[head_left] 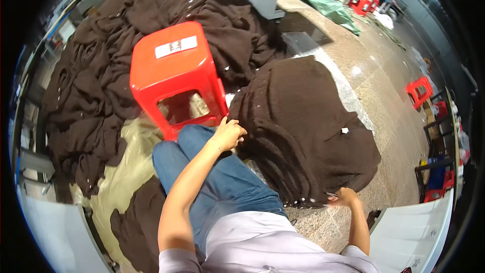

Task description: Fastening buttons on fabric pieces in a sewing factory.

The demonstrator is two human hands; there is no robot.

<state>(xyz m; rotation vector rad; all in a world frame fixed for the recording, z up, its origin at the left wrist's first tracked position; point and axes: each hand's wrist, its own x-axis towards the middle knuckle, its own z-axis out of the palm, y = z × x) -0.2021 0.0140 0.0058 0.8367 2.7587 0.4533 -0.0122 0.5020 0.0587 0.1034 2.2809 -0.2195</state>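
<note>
I record the layered dark-brown knitted fabric (308, 106) right of the frame's centre, the left hand (230, 134) at its left edge; whether those fingers grip it I cannot tell. At lower right, the right hand (345, 197) has its fingers clenched around a small silvery object (331, 195) beside the fabric's lower edge.

A layered pile of dark brown fabric (303, 101) is shown right of centre, its lower edge dotted with small white spots (303, 200). At the lower right, a small silvery object (331, 195) is gripped by the right hand (346, 198) at the pile's corner. Near the middle, the left hand (230, 134) is held just beside the pile. At upper left, a red plastic stool (169, 71) is backed by a large brown fabric heap (93, 53).
</note>
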